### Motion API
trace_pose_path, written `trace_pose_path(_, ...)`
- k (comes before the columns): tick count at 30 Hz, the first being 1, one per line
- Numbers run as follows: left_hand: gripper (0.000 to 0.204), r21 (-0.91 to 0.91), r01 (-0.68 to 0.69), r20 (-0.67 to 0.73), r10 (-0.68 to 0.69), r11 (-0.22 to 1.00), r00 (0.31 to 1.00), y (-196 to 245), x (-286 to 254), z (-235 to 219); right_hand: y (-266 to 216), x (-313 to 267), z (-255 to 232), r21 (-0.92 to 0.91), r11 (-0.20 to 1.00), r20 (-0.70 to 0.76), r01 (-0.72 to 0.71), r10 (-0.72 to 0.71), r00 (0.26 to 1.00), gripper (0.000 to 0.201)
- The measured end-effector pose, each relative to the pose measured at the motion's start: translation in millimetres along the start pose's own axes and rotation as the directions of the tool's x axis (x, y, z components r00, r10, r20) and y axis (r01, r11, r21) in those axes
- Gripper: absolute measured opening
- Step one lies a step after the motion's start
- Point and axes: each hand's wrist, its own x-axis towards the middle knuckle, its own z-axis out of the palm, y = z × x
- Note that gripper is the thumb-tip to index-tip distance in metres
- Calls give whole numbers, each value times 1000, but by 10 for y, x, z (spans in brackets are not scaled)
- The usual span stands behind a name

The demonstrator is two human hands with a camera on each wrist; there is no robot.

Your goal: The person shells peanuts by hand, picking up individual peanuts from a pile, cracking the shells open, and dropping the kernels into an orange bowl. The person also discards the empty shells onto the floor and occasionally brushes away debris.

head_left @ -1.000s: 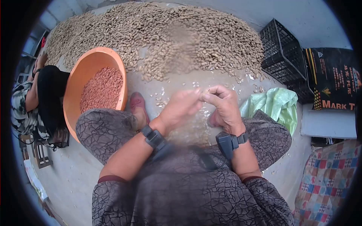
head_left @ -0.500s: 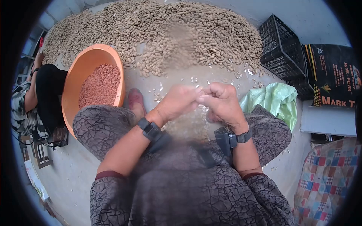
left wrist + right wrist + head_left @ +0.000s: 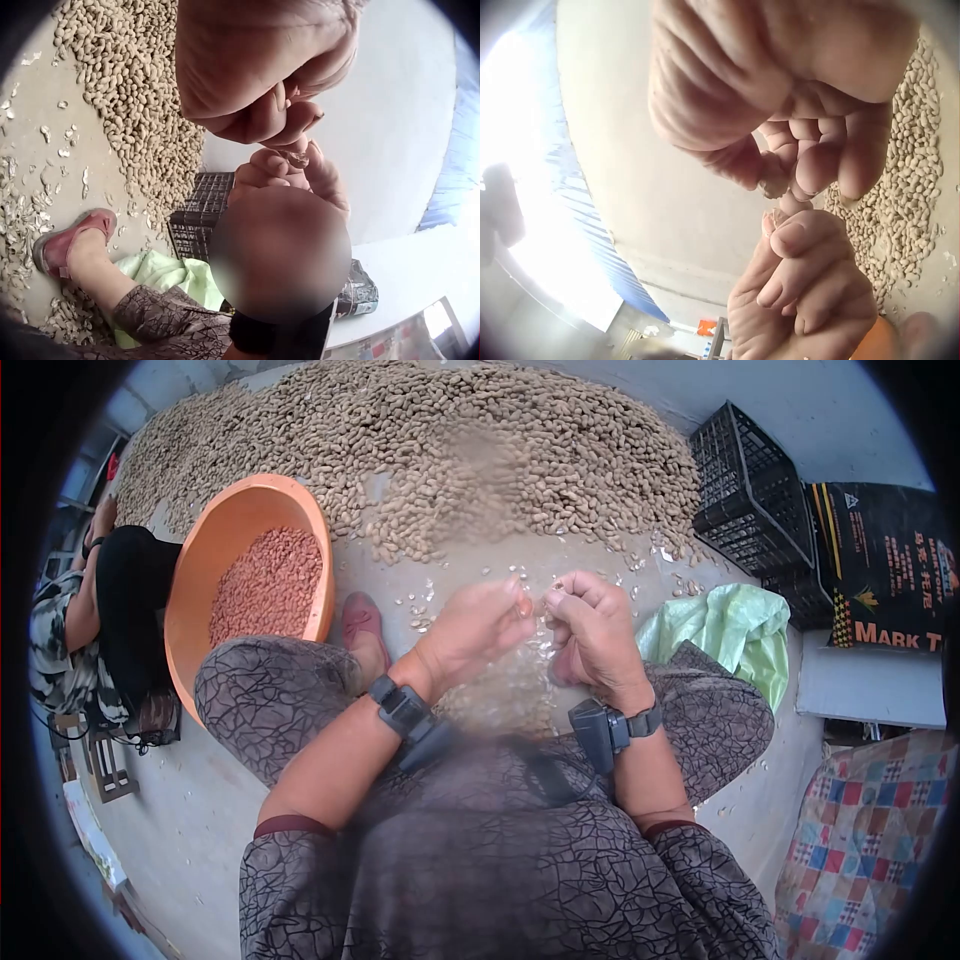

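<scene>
My left hand [image 3: 512, 606] and right hand [image 3: 556, 600] are held close together above my knees, a small gap between their fingertips. The right hand [image 3: 780, 176] pinches a piece of peanut shell [image 3: 297, 158] between thumb and curled fingers. Just beside it, the left hand [image 3: 774, 221] has its fingers curled, and its fingertips pinch a small bit of the same peanut. A big pile of unshelled peanuts [image 3: 430, 450] covers the floor ahead. At the left stands an orange basin [image 3: 196, 575] holding reddish shelled kernels [image 3: 268, 590].
Empty shells [image 3: 500, 695] litter the floor between my knees, near my foot in a pink shoe [image 3: 362, 635]. A green bag [image 3: 722, 635], a black crate [image 3: 745, 495] and a black printed sack [image 3: 880, 565] stand at the right. Another person [image 3: 105, 615] sits at the left.
The fingertips were pressed together on the peanut half a second ago; now the hands have drawn slightly apart, each keeping a piece. Nothing else has moved.
</scene>
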Motion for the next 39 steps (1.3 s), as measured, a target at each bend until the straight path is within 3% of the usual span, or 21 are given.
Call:
trace_pose_path(2, 27, -13, 2, 100, -1, 1000, 995, 54, -19, -38, -45, 4, -9, 78, 990, -12, -119, 120, 993, 8)
trace_pose_path(5, 29, -22, -33, 88, 34, 999, 996, 57, -22, -12, 41, 12, 3, 158, 982, 32, -103, 99, 995, 9)
trace_pose_path(12, 35, -15, 19, 29, -18, 1000, 999, -21, -6, 19, 81, 31, 30, 79, 986, 136, -145, 133, 982, 14)
trace_pose_path(14, 36, 99, -1, -24, 4, 995, 1000, -51, 27, -13, 181, 47, 73, 35, 993, 64, 112, -114, 991, 11)
trace_pose_path(15, 36, 97, -2, -25, 4, 995, 1000, -46, 22, -8, 148, 39, 85, 34, 993, 66, 111, -113, 991, 11)
trace_pose_path(17, 36, 104, -5, -96, 15, 995, 995, -26, 10, 4, 30, 14, 106, -389, 896, 67, 213, -203, 977, 9)
trace_pose_path(18, 36, 104, -5, -96, 15, 995, 995, -10, 0, 18, -34, 10, 135, -389, 896, 67, 212, -202, 977, 9)
trace_pose_path(20, 37, 8, 7, -141, -6, 1000, 990, 13, -24, 42, -140, 4, 205, -687, 676, 97, 268, -281, 955, 18)
trace_pose_path(21, 37, 7, 7, -144, -6, 1000, 990, 16, -17, 16, -153, 15, 210, -686, 677, 99, 268, -279, 955, 18)
trace_pose_path(24, 32, -36, 32, -48, -34, 999, 998, 64, 3, -87, -124, 109, 204, -662, 710, 69, 239, -260, 963, 17)
trace_pose_path(26, 23, -146, -15, -20, 12, 989, 1000, 120, -5, -86, -21, 223, 150, -476, 840, 98, 263, -246, 964, 16)
trace_pose_path(33, 14, -100, -55, 96, 64, 993, 993, 192, 20, -226, 18, 496, 175, -314, 881, 162, 355, -319, 934, 14)
trace_pose_path(35, 15, -118, -46, -22, 44, 992, 999, 223, -11, -229, -163, 530, 98, -135, 990, 185, -38, 63, 981, 5)
trace_pose_path(36, 15, -120, -47, -23, 44, 992, 999, 236, -22, -264, -100, 618, 34, 46, 995, 192, -87, 76, 978, 7)
trace_pose_path(38, 18, -175, -18, -152, -9, 984, 988, 279, -47, -368, 20, 810, -63, 76, 988, 226, -135, 115, 967, 9)
trace_pose_path(39, 18, -177, -20, -153, -7, 984, 988, 286, -52, -394, 102, 892, -108, 104, 977, 260, -184, 152, 953, 12)
